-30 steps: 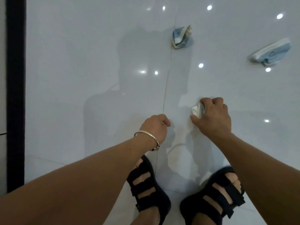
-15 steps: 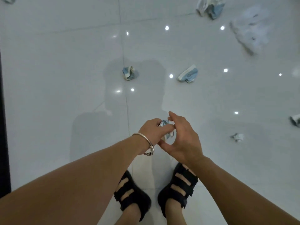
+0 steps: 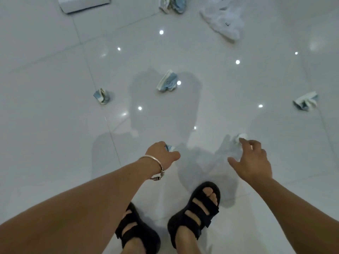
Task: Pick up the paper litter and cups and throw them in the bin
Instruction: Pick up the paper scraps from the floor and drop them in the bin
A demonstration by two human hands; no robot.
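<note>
judging from the floor, the job is barely begun: one piece is in hand, at least five more lie about, and no bin can be made out. at the far upper left a white curved object is cut off by the frame; i cannot tell what it is. next comes a crumpled blue-and-white paper cup on the glossy white tiled floor, well apart from the hands. the left hand, a silver bangle on its wrist, has its fingers curled round a small blue-and-white paper scrap, so that piece counts as picked up. beyond it lies a flattened blue-and-white paper cup, and at the top edge a crushed blue-and-white bundle. a thin white plastic bag lies to the right of that. the right hand hangs with fingers spread apart, holding nothing. its fingertips are at a small white paper wad, likely the next pick, though i cannot tell if they touch it. far right lies another crushed blue-and-white cup.

for moving, the floor is open on every side, with no wall or furniture in view. the litter is spread widely enough for the black strapped sandals to step between the pieces.
</note>
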